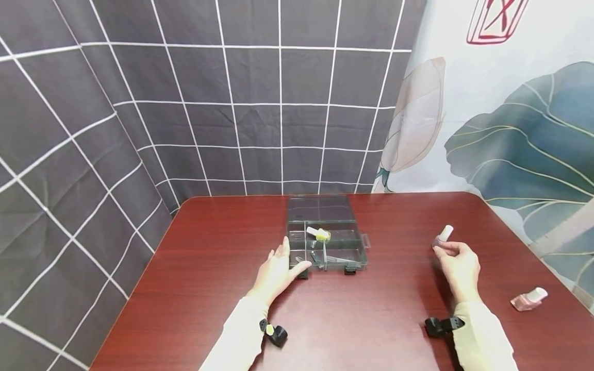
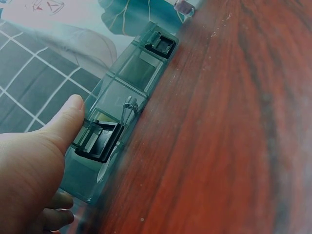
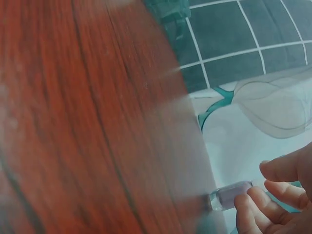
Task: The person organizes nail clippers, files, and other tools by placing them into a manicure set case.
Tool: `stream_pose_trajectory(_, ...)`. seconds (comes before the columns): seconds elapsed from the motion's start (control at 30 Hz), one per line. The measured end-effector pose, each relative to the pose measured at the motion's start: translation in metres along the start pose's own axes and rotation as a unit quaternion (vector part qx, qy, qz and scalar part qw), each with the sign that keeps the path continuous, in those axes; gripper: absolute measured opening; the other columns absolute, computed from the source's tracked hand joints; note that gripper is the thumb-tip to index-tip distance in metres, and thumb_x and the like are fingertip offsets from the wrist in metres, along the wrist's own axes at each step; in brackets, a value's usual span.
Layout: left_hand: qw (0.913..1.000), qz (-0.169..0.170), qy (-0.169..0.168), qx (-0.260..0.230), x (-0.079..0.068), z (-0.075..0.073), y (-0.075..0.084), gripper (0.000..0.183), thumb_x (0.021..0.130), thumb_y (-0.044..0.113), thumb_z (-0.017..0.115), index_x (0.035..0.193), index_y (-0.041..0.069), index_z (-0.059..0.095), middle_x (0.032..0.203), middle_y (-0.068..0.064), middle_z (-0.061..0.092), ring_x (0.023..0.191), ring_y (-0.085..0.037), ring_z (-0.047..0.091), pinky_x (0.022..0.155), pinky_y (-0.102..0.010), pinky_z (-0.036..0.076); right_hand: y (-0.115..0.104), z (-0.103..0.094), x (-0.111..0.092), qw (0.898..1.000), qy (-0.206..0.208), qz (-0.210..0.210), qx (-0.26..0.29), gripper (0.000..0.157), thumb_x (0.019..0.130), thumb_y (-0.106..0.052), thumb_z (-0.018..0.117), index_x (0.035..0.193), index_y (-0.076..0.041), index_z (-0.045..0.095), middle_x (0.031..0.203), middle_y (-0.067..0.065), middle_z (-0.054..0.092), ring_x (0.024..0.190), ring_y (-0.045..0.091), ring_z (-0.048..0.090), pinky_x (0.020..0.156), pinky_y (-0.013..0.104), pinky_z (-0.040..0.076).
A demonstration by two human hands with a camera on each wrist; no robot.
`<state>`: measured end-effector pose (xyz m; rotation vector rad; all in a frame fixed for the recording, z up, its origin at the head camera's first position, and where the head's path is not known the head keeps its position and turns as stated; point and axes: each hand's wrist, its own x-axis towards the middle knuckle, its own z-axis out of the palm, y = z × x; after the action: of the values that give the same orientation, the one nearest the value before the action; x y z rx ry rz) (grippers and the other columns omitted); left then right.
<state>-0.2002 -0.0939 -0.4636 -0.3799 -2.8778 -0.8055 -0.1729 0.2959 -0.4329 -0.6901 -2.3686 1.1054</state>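
Observation:
A clear grey plastic compartment box stands on the table with its lid raised at the back. My left hand rests against its front left corner, fingers along the left side and thumb over the front edge beside a black latch. Inside lie a yellow nail polish bottle with a white cap and several small metal tools. Far to the right, my right hand pinches a pale purple nail polish bottle with a white cap. This bottle leans over, its base close to the tabletop.
Another nail polish bottle, pink with a white cap, lies near the right edge of the reddish-brown table. Behind the table hang a dark grid-patterned cloth and a leaf-patterned cloth. Each wrist carries a black camera.

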Motion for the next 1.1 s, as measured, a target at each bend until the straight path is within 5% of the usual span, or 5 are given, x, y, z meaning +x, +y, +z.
stream_pose_trajectory(0.13,1.0000,-0.007,0.001,0.001,0.000,-0.001,0.000,0.098,0.079,0.068,0.052,0.143,-0.004,0.030,0.133,-0.024,0.047,0.121,-0.044,0.043,0.097,-0.047,0.039,0.004,0.001,0.005,1.000,0.011,0.014,-0.005,0.030,0.083,-0.021,0.067,0.105,-0.002,0.066,0.072,-0.005,0.066,0.056,-0.017,0.040,0.063,0.022,0.037)
stream_pose_trajectory(0.43,0.9999,-0.006,0.009,0.008,0.000,-0.001,-0.001,0.098,0.079,0.069,0.051,0.142,-0.004,0.031,0.131,-0.025,0.049,0.120,-0.046,0.044,0.095,-0.048,0.041,0.008,0.004,0.018,1.000,-0.009,0.016,-0.026,0.039,0.085,-0.025,0.064,0.110,0.004,0.060,0.094,0.021,0.066,0.062,-0.008,0.043,0.067,0.027,0.038)
stream_pose_trajectory(0.57,1.0000,-0.003,0.008,0.005,0.000,0.003,-0.001,0.099,0.079,0.070,0.051,0.142,-0.004,0.031,0.131,-0.024,0.049,0.121,-0.044,0.044,0.095,-0.047,0.041,0.009,0.004,0.023,0.999,-0.029,-0.005,-0.038,0.043,0.084,-0.023,0.065,0.111,0.008,0.056,0.097,0.026,0.064,0.077,0.020,0.058,0.071,0.035,0.040)
stream_pose_trajectory(0.7,1.0000,0.000,0.009,-0.001,0.001,0.005,0.001,0.099,0.079,0.070,0.050,0.142,-0.004,0.031,0.131,-0.024,0.048,0.121,-0.044,0.043,0.095,-0.047,0.041,0.011,0.005,0.029,0.997,-0.047,-0.028,-0.055,0.044,0.084,-0.021,0.064,0.111,0.012,0.053,0.098,0.030,0.062,0.093,0.041,0.055,0.077,0.046,0.039)
stream_pose_trajectory(1.1,0.9999,0.001,0.010,0.005,-0.001,0.002,0.000,0.098,0.079,0.068,0.052,0.142,-0.004,0.032,0.130,-0.025,0.049,0.119,-0.045,0.045,0.093,-0.047,0.043,0.011,0.017,0.038,0.996,-0.065,-0.029,-0.062,0.042,0.081,-0.017,0.066,0.109,0.013,0.054,0.103,0.034,0.056,0.092,0.045,0.051,0.079,0.050,0.038)
